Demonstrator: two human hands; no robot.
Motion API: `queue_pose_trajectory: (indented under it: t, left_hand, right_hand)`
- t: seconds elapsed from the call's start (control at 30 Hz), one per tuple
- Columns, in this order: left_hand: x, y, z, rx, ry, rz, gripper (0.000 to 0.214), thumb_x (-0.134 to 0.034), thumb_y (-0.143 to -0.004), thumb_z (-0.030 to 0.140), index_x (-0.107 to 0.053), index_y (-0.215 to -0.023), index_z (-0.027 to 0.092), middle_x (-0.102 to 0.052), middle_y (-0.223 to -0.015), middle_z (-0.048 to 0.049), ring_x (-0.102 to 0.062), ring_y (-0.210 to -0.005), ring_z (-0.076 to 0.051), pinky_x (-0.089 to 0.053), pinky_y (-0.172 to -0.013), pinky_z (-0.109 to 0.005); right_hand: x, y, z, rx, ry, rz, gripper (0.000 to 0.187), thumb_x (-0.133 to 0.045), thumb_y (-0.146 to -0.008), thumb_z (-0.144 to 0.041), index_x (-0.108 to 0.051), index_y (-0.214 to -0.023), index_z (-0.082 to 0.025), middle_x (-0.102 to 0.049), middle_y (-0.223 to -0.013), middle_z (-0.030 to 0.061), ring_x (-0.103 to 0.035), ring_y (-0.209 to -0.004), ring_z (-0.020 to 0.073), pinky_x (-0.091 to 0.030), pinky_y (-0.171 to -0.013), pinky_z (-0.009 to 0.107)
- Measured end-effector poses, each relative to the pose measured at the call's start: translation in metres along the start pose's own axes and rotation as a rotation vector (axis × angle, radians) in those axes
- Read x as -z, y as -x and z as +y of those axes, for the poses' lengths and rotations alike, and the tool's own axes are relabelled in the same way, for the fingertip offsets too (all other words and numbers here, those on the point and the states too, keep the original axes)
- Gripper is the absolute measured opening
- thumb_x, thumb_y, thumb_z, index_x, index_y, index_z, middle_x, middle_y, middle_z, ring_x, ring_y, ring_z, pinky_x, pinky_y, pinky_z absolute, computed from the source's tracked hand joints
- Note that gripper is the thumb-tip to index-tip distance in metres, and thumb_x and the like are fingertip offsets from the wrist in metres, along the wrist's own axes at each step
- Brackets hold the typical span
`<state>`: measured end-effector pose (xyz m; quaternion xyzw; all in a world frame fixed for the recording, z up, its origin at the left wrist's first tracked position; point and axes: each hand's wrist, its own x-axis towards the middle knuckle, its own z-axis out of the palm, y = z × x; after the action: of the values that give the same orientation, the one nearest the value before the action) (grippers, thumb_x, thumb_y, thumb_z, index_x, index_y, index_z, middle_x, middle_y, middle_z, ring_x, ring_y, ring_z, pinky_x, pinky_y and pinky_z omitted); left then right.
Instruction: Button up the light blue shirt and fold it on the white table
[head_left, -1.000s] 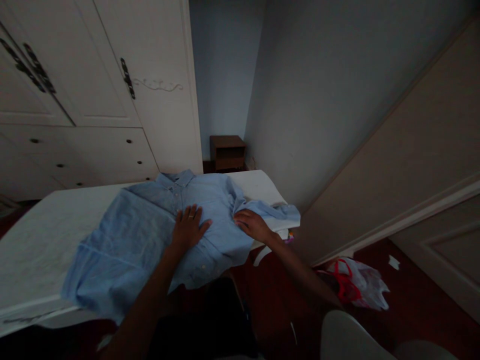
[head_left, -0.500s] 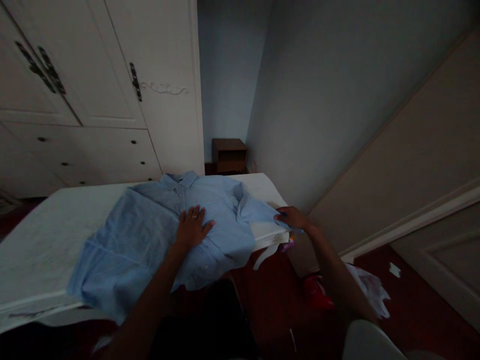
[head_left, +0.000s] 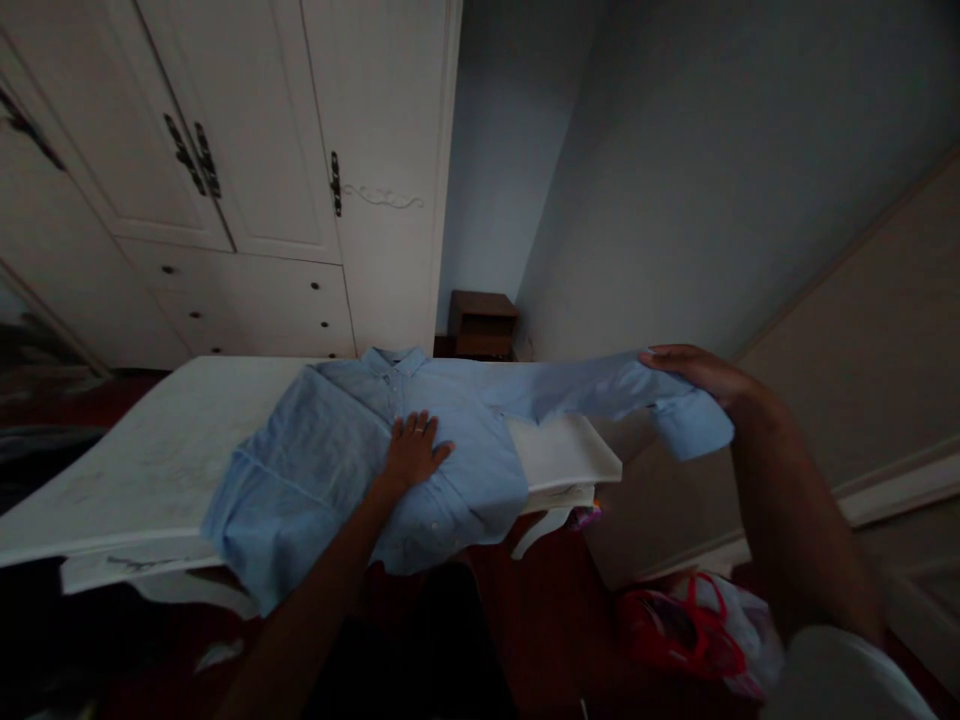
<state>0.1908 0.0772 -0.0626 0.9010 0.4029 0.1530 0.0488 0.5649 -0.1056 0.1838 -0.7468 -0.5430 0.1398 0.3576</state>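
Overhanging the table edge, the sleeve seems clamped in right hand, left hand spread on shirt.

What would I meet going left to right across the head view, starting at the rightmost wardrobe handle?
Handle, left hand flat on the shirt, nightstand, right hand holding the sleeve.

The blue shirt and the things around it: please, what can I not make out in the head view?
In the head view:
Blue shirt: the left hand hides the cloth beneath.
Right hand: the sleeve hides its underside.
Red bag: contents too dark, blurred.
Table: left end cut by the picture's edge.
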Motion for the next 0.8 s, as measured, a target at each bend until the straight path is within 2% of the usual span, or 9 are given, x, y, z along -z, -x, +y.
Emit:
queue_pose_trajectory:
  t: [0.1, 0.2, 0.3, 0.37, 0.4, 0.47, 0.57, 0.67, 0.8]
  left_hand:
    - [0.008, -0.005, 0.001, 0.031, 0.142, 0.013, 0.058, -0.054, -0.087, 0.048, -0.054, -0.131, 0.010, -0.043, -0.146, -0.0224, -0.034, -0.138, -0.038, -0.019, -0.114, -0.057]
    - [0.030, -0.010, 0.013, 0.059, 0.316, 0.125, 0.051, -0.052, -0.088, 0.043, -0.057, -0.125, 0.008, -0.042, -0.146, -0.0219, -0.035, -0.139, -0.033, -0.028, -0.113, -0.048]
    - [0.060, -0.005, 0.040, 0.122, 0.779, 0.274, 0.050, -0.044, -0.091, 0.050, -0.061, -0.117, 0.012, -0.059, -0.128, -0.0178, -0.052, -0.125, -0.028, -0.040, -0.105, -0.043]
    - [0.076, 0.008, 0.059, 0.227, 1.206, 0.220, 0.057, -0.038, -0.091, 0.059, -0.061, -0.115, 0.014, -0.068, -0.109, -0.0146, -0.063, -0.107, -0.027, -0.050, -0.092, -0.043]
    - [0.082, 0.017, 0.067, 0.271, 1.347, 0.185, 0.060, -0.037, -0.089, 0.063, -0.060, -0.115, 0.014, -0.068, -0.106, -0.0138, -0.064, -0.105, -0.027, -0.051, -0.090, -0.042]
    - [0.086, 0.039, 0.077, 0.301, 1.463, 0.186, 0.059, -0.043, -0.086, 0.064, -0.062, -0.114, 0.016, -0.067, -0.112, -0.0132, -0.061, -0.110, -0.026, -0.048, -0.095, -0.039]
    - [0.078, 0.075, 0.075, 0.351, 1.458, 0.200, 0.054, -0.061, -0.079, 0.056, -0.060, -0.118, 0.018, -0.062, -0.124, -0.0121, -0.055, -0.120, -0.025, -0.040, -0.105, -0.036]
    - [0.067, 0.102, 0.063, 0.524, 1.513, 0.185, 0.073, -0.079, -0.062, 0.043, -0.052, -0.125, 0.018, -0.058, -0.129, -0.0146, -0.055, -0.120, -0.029, -0.042, -0.101, -0.039]
    - [0.060, 0.117, 0.049, 0.617, 1.564, 0.158, 0.076, -0.081, -0.050, 0.031, -0.053, -0.119, 0.016, -0.064, -0.116, -0.0141, -0.063, -0.103, -0.029, -0.049, -0.088, -0.039]
  right_hand:
    - [-0.002, -0.007, -0.036, -0.052, -0.073, -0.186, 0.037, -0.063, -0.079, -0.056, -0.067, -0.078, -0.019, -0.070, -0.073, 0.0090, -0.064, -0.059, 0.0201, -0.050, -0.054, 0.031]
    - [-0.027, -0.012, -0.073, 0.004, -0.042, -0.240, 0.034, -0.059, -0.082, -0.052, -0.064, -0.077, -0.019, -0.067, -0.070, 0.0059, -0.060, -0.058, 0.0168, -0.047, -0.052, 0.027]
    - [-0.085, -0.006, -0.108, 0.213, 0.047, -0.343, 0.034, -0.049, -0.090, -0.045, -0.063, -0.078, -0.017, -0.064, -0.070, 0.0028, -0.058, -0.062, 0.0140, -0.046, -0.057, 0.024]
    - [-0.138, 0.007, -0.123, 0.391, 0.132, -0.381, 0.027, -0.051, -0.091, -0.035, -0.060, -0.074, -0.016, -0.061, -0.070, 0.0014, -0.056, -0.066, 0.0125, -0.045, -0.061, 0.023]
    - [-0.165, 0.014, -0.126, 0.435, 0.159, -0.405, 0.022, -0.054, -0.089, -0.030, -0.058, -0.072, -0.015, -0.059, -0.069, 0.0007, -0.055, -0.067, 0.0123, -0.045, -0.064, 0.023]
    - [-0.214, 0.028, -0.125, 0.400, 0.110, -0.580, 0.017, -0.056, -0.088, -0.025, -0.058, -0.074, -0.015, -0.057, -0.068, 0.0001, -0.055, -0.067, 0.0122, -0.045, -0.063, 0.023]
    - [-0.257, 0.042, -0.112, 0.142, -0.210, -0.911, 0.021, -0.053, -0.092, -0.036, -0.060, -0.090, -0.017, -0.059, -0.076, 0.0000, -0.060, -0.070, 0.0130, -0.049, -0.060, 0.023]
    - [-0.269, 0.046, -0.099, 0.113, -0.453, -1.083, 0.035, -0.059, -0.087, -0.048, -0.060, -0.104, -0.018, -0.061, -0.086, 0.0008, -0.061, -0.078, 0.0126, -0.052, -0.068, 0.025]
    - [-0.271, 0.038, -0.086, 0.226, -0.510, -1.123, 0.046, -0.064, -0.084, -0.052, -0.062, -0.116, -0.019, -0.066, -0.105, 0.0055, -0.063, -0.091, 0.0146, -0.051, -0.080, 0.028]
